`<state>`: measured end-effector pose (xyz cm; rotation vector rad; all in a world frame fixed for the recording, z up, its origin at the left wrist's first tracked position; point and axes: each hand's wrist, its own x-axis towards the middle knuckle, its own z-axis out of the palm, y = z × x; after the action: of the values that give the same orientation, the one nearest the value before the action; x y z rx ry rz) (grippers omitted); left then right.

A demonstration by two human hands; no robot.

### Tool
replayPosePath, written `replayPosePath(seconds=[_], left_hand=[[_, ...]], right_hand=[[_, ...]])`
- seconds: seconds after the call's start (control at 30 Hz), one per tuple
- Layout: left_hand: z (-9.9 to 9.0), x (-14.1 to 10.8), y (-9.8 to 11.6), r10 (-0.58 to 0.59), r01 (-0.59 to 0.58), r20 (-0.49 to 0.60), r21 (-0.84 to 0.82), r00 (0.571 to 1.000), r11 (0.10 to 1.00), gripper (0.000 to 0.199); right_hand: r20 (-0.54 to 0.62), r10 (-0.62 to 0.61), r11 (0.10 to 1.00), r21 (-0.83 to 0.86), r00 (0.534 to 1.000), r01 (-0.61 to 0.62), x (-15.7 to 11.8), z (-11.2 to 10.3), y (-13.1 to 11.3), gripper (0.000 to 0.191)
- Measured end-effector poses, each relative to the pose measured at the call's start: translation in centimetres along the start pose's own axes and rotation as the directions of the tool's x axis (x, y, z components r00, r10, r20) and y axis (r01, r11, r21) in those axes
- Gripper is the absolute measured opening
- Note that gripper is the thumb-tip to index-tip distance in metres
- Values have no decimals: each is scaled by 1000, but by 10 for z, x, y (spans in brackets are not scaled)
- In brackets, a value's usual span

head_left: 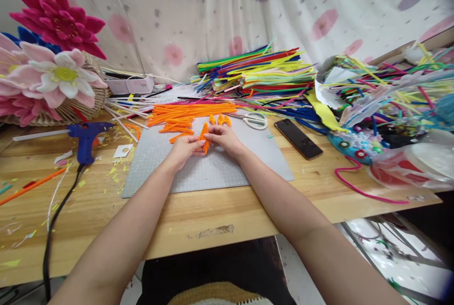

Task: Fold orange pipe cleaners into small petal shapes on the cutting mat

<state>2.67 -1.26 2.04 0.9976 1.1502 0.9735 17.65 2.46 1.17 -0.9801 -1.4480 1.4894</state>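
Over the grey cutting mat [152, 172], my left hand [182, 151] and my right hand [225, 139] are both closed on a small bundle of short orange pipe cleaners [205, 135]. The fingers of both hands pinch it, one hand from each side. Just beyond my right hand lie several small orange shaped pieces [220, 119] in a row. Longer orange pipe cleaners [198, 110] are piled along the mat's far edge, with shorter orange lengths [177, 124] to the left. A pair of scissors [255, 120] with whitish handles rests at the mat's far right.
A blue glue gun [86, 142] with a black cord stands on the left, beside fabric-like flowers [60, 21]. Right of the mat lies a phone [298, 138]. Colourful pipe cleaner bundles [262, 71] are heaped at the back. A plastic-wrapped tub [418, 165] is at the right.
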Motion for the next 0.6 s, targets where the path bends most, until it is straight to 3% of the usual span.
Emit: replayPosePath(seconds=[0.43, 0.6], left_hand=[[-6, 1, -1, -21, 23, 79, -29, 997, 999, 30], [-3, -1, 1, -32, 31, 57, 9, 998, 999, 37]], right_hand=[[33, 43, 999, 18, 999, -44, -3, -3, 2, 30], [31, 35, 999, -6, 999, -35, -4, -3, 2, 29]])
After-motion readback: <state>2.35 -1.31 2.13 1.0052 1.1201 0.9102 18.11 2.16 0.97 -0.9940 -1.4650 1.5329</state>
